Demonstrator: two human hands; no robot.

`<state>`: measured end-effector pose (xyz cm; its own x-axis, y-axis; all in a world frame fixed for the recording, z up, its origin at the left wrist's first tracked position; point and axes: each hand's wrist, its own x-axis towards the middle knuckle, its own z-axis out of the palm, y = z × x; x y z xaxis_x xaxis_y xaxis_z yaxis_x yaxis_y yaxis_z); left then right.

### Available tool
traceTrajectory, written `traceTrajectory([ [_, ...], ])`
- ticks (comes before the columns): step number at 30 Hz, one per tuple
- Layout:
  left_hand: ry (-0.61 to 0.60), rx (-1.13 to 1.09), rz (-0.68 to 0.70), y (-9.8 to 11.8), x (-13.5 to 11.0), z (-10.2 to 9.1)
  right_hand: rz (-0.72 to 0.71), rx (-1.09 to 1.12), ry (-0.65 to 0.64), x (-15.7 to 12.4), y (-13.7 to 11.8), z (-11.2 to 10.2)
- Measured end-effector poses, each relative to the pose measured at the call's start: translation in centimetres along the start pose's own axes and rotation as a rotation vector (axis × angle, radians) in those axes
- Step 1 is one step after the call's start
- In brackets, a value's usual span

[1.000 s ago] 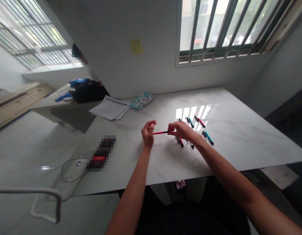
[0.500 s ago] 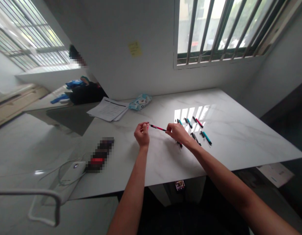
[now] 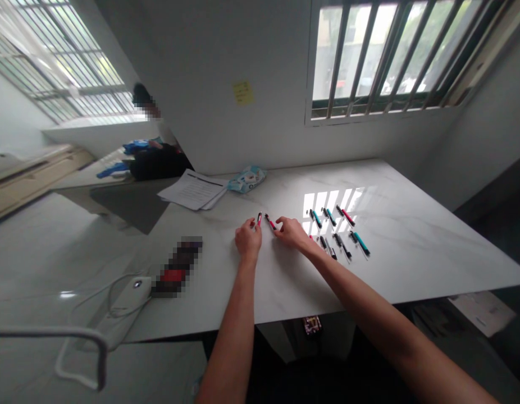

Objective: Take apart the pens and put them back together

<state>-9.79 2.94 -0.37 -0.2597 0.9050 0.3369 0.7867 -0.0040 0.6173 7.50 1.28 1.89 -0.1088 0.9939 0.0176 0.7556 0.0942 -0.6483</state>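
A red-and-black pen (image 3: 259, 219) stands nearly upright in my left hand (image 3: 248, 238), its fingers closed around the lower part. Close beside it, my right hand (image 3: 290, 232) pinches another red-and-black pen (image 3: 270, 222), tilted with its black end up and to the left. The two pens are apart. To the right of my right hand lie several pens in two rows: teal-and-black pens (image 3: 316, 219), a red-and-black pen (image 3: 347, 216), dark pens (image 3: 342, 246) and a longer teal pen (image 3: 361, 243). Thin pale pieces lie alongside some of them. My right wrist partly covers something red.
Papers (image 3: 195, 189) and a blue-white soft packet (image 3: 247, 179) lie at the table's back. On the left are a blurred-out dark object (image 3: 178, 268) and a white device with a cable (image 3: 131, 294). A white metal bar (image 3: 74, 332) crosses the lower left. A person sits at the far left.
My right hand has come left, toward my left hand. Its pen has swung from nearly level to a steeper tilt. The view has shifted slightly, and more of the lying pens shows.
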Motion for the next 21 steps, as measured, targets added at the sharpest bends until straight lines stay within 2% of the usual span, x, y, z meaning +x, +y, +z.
traceTrajectory([
  [5, -0.022, 0.01, 0.001, 0.0, 0.0, -0.2, -0.006, -0.003, -0.002, 0.9, -1.6, 1.4],
  [13, -0.031, 0.008, -0.002, -0.2, 0.1, 0.0, -0.009, -0.051, -0.015, 1.3, -3.2, 2.4],
  [21, -0.039, -0.03, -0.033, 0.1, -0.1, -0.3, -0.038, -0.054, -0.033, 1.0, -3.7, 2.9],
])
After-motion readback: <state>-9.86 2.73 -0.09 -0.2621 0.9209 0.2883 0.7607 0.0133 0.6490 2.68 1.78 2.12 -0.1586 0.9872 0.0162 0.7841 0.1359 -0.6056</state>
